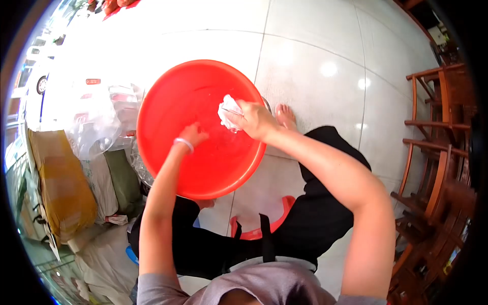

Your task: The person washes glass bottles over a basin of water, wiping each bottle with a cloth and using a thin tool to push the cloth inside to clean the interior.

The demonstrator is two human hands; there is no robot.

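Note:
A large round red basin (203,190) is in front of me. Over its right side my right hand (254,119) grips a crumpled, wet-looking whitish cloth (229,113), which bunches out past the fingers. My left hand (192,135), with a pale band on its wrist, reaches down into the middle of the basin. Its thumb and fingers look apart and I see nothing held in them, though the fingertips are partly hidden. The two hands do not touch each other.
Wooden chairs (434,122) line the right side. Clear plastic bags (94,119), a brown-taped package (63,183) and a green sack (123,178) crowd the left. Below me shows a red plastic stool edge (284,213) on pale floor tiles (305,66). My bare foot (285,116) is beside the basin.

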